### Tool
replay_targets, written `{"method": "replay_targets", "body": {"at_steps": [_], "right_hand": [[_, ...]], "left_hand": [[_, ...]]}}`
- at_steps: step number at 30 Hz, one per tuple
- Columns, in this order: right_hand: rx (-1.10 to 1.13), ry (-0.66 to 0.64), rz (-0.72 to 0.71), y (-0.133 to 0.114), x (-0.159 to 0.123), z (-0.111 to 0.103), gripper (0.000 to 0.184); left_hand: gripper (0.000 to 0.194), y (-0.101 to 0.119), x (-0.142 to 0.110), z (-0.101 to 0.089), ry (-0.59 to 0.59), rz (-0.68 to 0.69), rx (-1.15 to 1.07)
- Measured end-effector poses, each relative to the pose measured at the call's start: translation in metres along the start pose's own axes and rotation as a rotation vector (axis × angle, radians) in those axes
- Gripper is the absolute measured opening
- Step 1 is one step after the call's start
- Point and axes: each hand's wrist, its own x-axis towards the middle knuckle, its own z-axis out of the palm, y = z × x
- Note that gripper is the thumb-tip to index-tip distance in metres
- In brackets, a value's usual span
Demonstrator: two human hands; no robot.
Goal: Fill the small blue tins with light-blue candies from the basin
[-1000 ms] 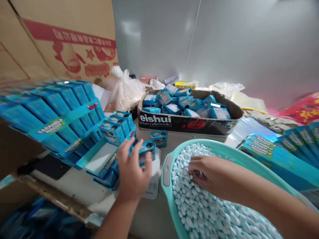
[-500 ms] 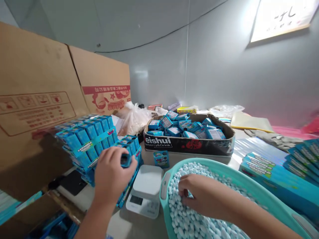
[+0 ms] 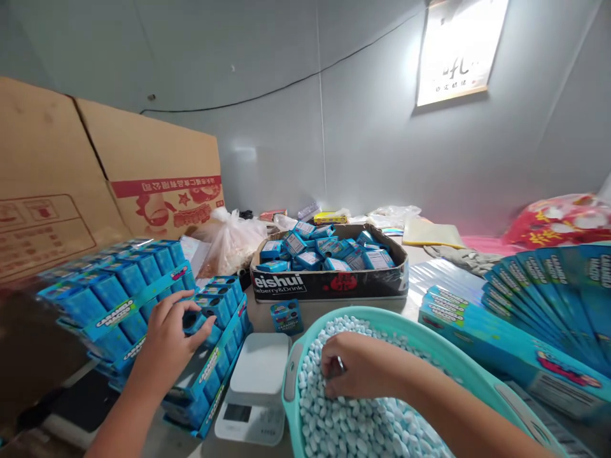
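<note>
Roughly by size, dial centred on the view: cardboard carton (image 3: 165,152) at ten o'clock. Teal basin (image 3: 422,334) at five, holding pale candies. Open black-sided box (image 3: 375,285) near dial centre, heaped with blue packets. White scale (image 3: 260,366) between six and seven. Left hand (image 3: 165,334) at eight, thumb and fingers clamped on a small blue box (image 3: 191,322) (dark round opening showing). Right hand (image 3: 346,366) at five, fingers curled among the pale candies (image 3: 329,420); cannot tell whether fingertips meet.
</note>
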Motion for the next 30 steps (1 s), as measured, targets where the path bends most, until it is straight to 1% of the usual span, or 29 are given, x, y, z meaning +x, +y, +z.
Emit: {"method": "replay_targets", "body": {"at_steps": [4, 6, 8, 9, 10, 11, 13, 14, 15, 16, 17, 18, 19, 20, 21, 23, 24, 25, 26, 27, 28, 30], "right_hand": [[0.015, 0.002, 0.032, 0.005, 0.002, 0.003, 0.028], [0.015, -0.009, 0.027, 0.006, 0.003, 0.003, 0.03], [0.001, -0.029, 0.016, 0.005, 0.003, 0.002, 0.032], [-0.005, -0.04, 0.01, 0.005, 0.004, 0.001, 0.033], [-0.01, -0.052, 0.005, 0.005, 0.003, 0.0, 0.034], [-0.013, -0.064, 0.0, 0.005, 0.003, -0.002, 0.036], [-0.018, -0.082, -0.006, 0.006, 0.003, -0.003, 0.037], [-0.02, -0.084, -0.008, 0.006, 0.003, -0.004, 0.036], [-0.022, -0.081, -0.013, 0.006, 0.003, -0.004, 0.036], [-0.022, -0.075, -0.014, 0.006, 0.003, -0.004, 0.037], [-0.02, -0.066, -0.011, 0.006, 0.003, -0.004, 0.038], [-0.019, -0.054, -0.012, 0.005, 0.003, -0.005, 0.038], [-0.021, -0.036, -0.019, 0.003, 0.002, -0.006, 0.036], [-0.027, -0.016, -0.033, 0.001, 0.001, -0.006, 0.032], [-0.035, 0.006, -0.049, -0.001, 0.0, -0.007, 0.028], [-0.042, 0.04, -0.076, -0.004, -0.003, -0.008, 0.026], [-0.036, 0.05, -0.081, -0.004, -0.003, -0.007, 0.027], [-0.024, 0.055, -0.078, -0.004, -0.004, -0.006, 0.028], [-0.011, 0.058, -0.077, -0.004, -0.003, -0.005, 0.028], [0.0, 0.062, -0.079, -0.003, -0.003, -0.004, 0.029], [0.005, 0.063, -0.086, -0.002, -0.002, -0.003, 0.029], [-0.005, 0.06, -0.105, -0.001, -0.001, -0.003, 0.029]], "left_hand": [[0.047, -0.002, -0.007, 0.011, -0.015, -0.062, -0.026], [0.05, -0.006, -0.007, 0.019, -0.079, -0.067, -0.077], [0.058, -0.01, -0.004, 0.021, -0.154, -0.044, -0.114], [0.062, -0.011, -0.003, 0.02, -0.173, -0.02, -0.106], [0.065, -0.009, -0.001, 0.017, -0.167, 0.003, -0.073], [0.068, -0.004, 0.0, 0.012, -0.13, 0.021, -0.024], [0.07, 0.017, 0.002, 0.001, 0.01, 0.037, 0.068], [0.068, 0.033, 0.004, -0.003, 0.084, 0.039, 0.078], [0.061, 0.052, 0.006, -0.003, 0.149, 0.051, 0.038], [0.056, 0.072, 0.009, 0.001, 0.163, 0.075, -0.06], [0.048, 0.092, 0.013, 0.009, 0.099, 0.115, -0.175], [0.043, 0.111, 0.018, 0.022, -0.042, 0.116, -0.255], [0.043, 0.127, 0.025, 0.039, -0.196, 0.086, -0.27], [0.046, 0.141, 0.031, 0.058, -0.369, 0.035, -0.215], [0.051, 0.15, 0.038, 0.078, -0.557, -0.013, -0.113], [0.06, 0.158, 0.048, 0.112, -0.715, -0.052, -0.054], [0.063, 0.158, 0.052, 0.123, -0.775, -0.066, -0.031], [0.064, 0.155, 0.054, 0.13, -0.807, -0.071, -0.025], [0.063, 0.152, 0.056, 0.132, -0.831, -0.075, -0.018], [0.062, 0.148, 0.057, 0.128, -0.84, -0.074, -0.013], [0.062, 0.144, 0.059, 0.121, -0.833, -0.074, -0.01], [0.065, 0.136, 0.062, 0.097, -0.789, -0.079, -0.002]]}}
